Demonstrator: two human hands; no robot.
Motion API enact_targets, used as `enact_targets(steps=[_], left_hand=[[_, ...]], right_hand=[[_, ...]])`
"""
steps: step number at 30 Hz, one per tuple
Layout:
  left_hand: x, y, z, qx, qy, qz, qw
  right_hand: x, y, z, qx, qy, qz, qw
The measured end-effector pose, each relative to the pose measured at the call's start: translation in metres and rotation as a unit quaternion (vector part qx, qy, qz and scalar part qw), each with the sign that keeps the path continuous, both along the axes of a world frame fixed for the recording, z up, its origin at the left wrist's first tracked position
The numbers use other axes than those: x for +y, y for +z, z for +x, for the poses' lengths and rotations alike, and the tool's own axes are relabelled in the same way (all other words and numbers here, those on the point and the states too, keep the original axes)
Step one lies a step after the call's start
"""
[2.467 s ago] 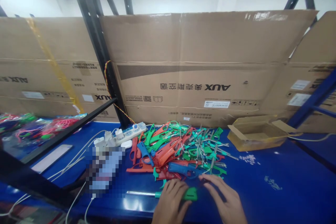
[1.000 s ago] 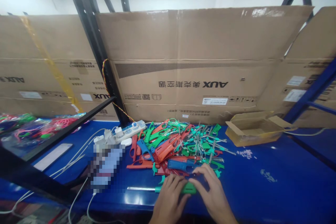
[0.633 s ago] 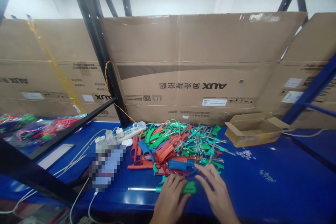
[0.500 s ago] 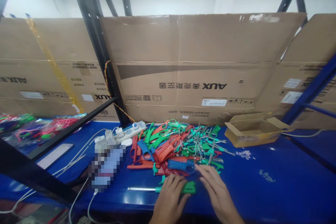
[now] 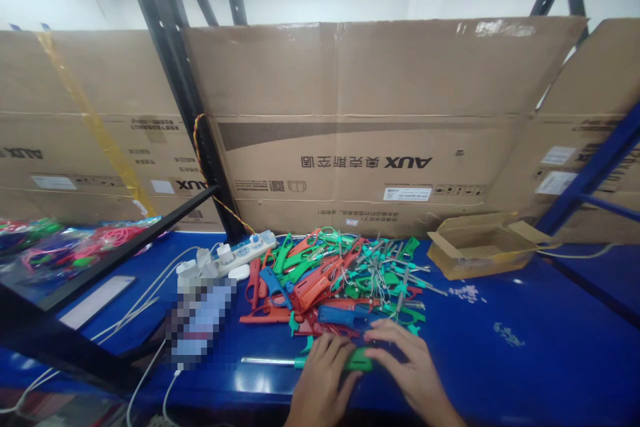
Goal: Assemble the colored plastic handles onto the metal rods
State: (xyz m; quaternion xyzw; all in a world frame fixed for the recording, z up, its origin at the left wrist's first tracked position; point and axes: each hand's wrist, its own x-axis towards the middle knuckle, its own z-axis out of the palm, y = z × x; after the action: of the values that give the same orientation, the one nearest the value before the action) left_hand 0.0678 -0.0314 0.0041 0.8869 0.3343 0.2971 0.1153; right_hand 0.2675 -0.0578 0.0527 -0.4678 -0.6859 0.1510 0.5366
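A long-nosed lighter with a green handle (image 5: 359,360) lies crosswise near the front of the blue table. Its metal tube (image 5: 267,361) points left. My left hand (image 5: 324,370) is wrapped over the middle of this lighter and hides much of it. At the handle's right end, my right hand (image 5: 407,363) curls in, its thumb touching the green plastic and its fingers bent along the far side. Just beyond both hands is a heap of lighter parts: a blue handle (image 5: 343,315), a red handle (image 5: 320,283) and tangled metal tubes with teal fittings (image 5: 385,267).
An open cardboard box (image 5: 480,257) stands at the back right. On the left are a power strip (image 5: 245,253), white cables and a blurred-out phone (image 5: 203,323). A cardboard wall (image 5: 370,80) closes off the back, and a black post (image 5: 185,87) rises at left.
My right hand has moved left and curled its fingers, bringing the thumb onto the end of the green handle. My left hand stays on the lighter. The view has shifted slightly.
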Motion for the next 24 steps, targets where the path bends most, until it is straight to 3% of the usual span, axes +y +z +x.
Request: enact_targets(steps=[9, 14, 19, 24], left_hand=[[-0.001, 0.001, 0.000, -0.013, -0.018, 0.011, 1.000], [-0.002, 0.002, -0.002, -0.005, -0.022, 0.003, 1.000], [-0.003, -0.004, -0.009, -0.051, -0.013, -0.001, 0.999], [-0.001, -0.010, -0.017, -0.206, 0.074, -0.005, 0.976]], right_hand=[[0.005, -0.014, -0.025, 0.066, -0.055, 0.035, 0.996], [-0.012, -0.016, -0.020, 0.083, -0.039, -0.017, 0.996], [-0.030, -0.013, -0.009, 0.159, -0.098, -0.004, 0.982], [-0.019, -0.019, -0.010, -0.078, -0.061, -0.109, 0.989]])
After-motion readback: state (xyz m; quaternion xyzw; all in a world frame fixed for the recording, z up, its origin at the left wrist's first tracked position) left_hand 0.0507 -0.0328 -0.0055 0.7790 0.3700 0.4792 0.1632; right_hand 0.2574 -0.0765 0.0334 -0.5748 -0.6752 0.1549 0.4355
